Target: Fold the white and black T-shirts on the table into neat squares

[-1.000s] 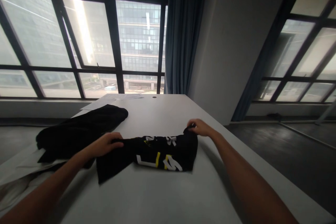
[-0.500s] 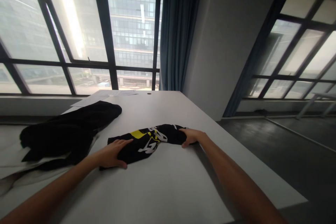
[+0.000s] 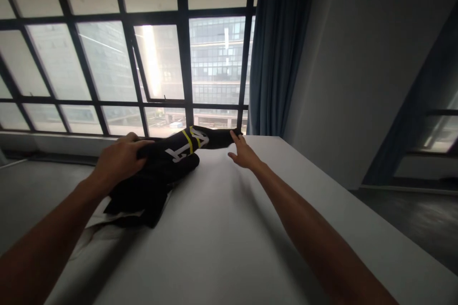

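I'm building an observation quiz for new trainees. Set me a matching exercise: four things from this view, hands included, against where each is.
1. black cloth with white-and-yellow markings
2. plain black cloth bundle
3. long blue fabric curtain
4. bare right hand

A. hanging beside the black-framed glass window
B. lying on the white flat-topped table
C. at item 1's right end
D. gripped by the bare left hand

Pairs: 1-D, 2-B, 3-A, 4-C

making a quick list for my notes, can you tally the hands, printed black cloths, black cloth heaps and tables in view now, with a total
Hands, left hand and right hand: 2
Printed black cloth: 1
Black cloth heap: 1
White table: 1
Total: 5
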The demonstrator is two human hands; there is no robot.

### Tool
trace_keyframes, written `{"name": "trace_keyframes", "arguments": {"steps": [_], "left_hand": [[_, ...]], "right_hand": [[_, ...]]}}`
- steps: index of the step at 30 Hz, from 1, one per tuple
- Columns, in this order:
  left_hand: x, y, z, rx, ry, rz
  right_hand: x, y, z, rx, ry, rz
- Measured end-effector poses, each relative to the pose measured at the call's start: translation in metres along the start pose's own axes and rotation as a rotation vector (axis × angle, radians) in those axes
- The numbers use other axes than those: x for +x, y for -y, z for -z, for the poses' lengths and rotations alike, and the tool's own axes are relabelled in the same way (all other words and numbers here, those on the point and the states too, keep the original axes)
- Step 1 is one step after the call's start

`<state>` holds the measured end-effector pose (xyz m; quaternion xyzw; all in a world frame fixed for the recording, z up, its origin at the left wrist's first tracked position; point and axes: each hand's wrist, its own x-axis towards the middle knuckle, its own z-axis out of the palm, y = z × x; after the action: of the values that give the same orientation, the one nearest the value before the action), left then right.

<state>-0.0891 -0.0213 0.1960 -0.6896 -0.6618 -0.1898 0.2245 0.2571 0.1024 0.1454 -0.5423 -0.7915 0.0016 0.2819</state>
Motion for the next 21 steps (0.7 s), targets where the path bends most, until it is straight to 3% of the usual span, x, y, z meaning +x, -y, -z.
{"name": "trace_keyframes", "arguments": {"steps": [3,7,9,11,14,16,18,21], "left_hand": [[-0.011,0.021,-0.013,0.134,0.096,-0.009],[-0.020,0.037,-0.053,0.132,0.333,0.081],[-0.016,0.040,-0.063,0.107,0.353,0.150],[-0.006,0.034,-0.064,0.061,0.273,0.192],[0.009,0.002,-0.050,-0.163,0.082,0.145],[0.012,-0.033,-0.036,-0.445,0.011,0.001],[0.007,-0.070,-0.024,-0.739,0.030,-0.236],[-0.010,-0.111,-0.021,-1.045,0.212,-0.526]], "right_hand": [[-0.009,0.022,-0.024,-0.039,0.158,0.058],[-0.039,0.018,-0.050,-0.111,0.420,0.061],[-0.051,0.011,-0.054,-0.142,0.514,0.050],[-0.058,0.005,-0.050,-0.154,0.533,0.036],[-0.060,0.005,-0.040,-0.086,0.440,0.038],[-0.059,0.010,-0.035,0.038,0.334,0.100],[-0.058,0.013,-0.033,0.194,0.205,0.227],[-0.061,0.010,-0.035,0.366,0.136,0.428]]}}
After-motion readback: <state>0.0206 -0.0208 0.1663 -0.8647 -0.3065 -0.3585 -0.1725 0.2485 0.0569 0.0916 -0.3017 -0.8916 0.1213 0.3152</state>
